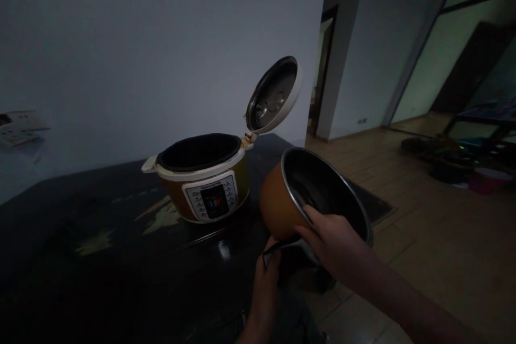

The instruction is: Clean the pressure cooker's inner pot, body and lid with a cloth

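Note:
My right hand [332, 234] grips the near rim of a rice cooker inner pot [278, 204], orange-brown outside and dark inside. The pot is tipped on its side, its mouth facing right and toward me. Below it, my left hand [268, 274] is closed on the edge of a dark container with a pale rim [292, 247]. The pot's lower side overlaps this container; its inside is too dark to make out. On the table to the left stands the rice cooker body [205, 188], its lid [276, 94] raised and its control panel facing me.
The black glossy table [133, 258] has a leaf pattern and meets a pale wall [161, 48]. Beyond its right edge is a tiled floor [435, 220]. A doorway [322, 75] stands behind, and basins [487, 180] sit at far right. The room is dim.

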### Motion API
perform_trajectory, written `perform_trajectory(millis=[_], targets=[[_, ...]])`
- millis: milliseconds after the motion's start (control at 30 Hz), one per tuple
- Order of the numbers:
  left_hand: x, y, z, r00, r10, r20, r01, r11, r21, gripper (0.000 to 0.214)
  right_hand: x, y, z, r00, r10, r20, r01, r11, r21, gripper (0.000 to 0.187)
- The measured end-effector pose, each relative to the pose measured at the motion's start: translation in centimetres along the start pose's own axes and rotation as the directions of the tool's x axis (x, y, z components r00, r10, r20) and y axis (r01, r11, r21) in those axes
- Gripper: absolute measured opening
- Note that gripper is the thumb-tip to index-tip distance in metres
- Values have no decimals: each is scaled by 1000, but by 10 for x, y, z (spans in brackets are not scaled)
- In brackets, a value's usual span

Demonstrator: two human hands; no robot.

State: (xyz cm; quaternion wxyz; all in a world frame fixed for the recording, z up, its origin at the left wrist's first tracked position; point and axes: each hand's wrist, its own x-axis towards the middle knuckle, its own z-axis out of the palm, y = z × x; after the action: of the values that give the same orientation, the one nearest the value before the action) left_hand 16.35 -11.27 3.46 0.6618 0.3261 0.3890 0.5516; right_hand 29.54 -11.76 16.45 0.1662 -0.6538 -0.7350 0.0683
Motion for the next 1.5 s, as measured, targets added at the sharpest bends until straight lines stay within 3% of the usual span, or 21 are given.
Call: perform_trajectory(millis=[133, 400, 667, 1167, 1300, 1500], targets=[[-5, 13, -2, 980, -9, -201, 10, 1000, 6, 42, -5, 1, 11, 998, -64, 29, 67, 992, -107, 12], [-4, 13, -5, 903, -227, -365, 188, 972, -141, 36, -3, -1, 27, 966, -161, 201, 219, 925, -310, 18], [8, 5, 4, 910, -266, -318, 217, 959, -179, 30, 4, 9, 27, 926, -248, 284, 346, 859, -378, 30], [15, 3, 1, 966, -220, -135, 195, 965, -175, 37, 27, 23, 25, 909, -276, 313, 379, 858, -346, 39], [17, -3, -1, 961, -217, -173, 190, 969, -159, 37, 26, 24, 25, 914, -247, 321, 357, 866, -351, 40], [18, -11, -3, 976, -176, -128, 149, 970, -192, 36, 27, 29, 25, 914, -253, 318, 362, 864, -351, 35]])
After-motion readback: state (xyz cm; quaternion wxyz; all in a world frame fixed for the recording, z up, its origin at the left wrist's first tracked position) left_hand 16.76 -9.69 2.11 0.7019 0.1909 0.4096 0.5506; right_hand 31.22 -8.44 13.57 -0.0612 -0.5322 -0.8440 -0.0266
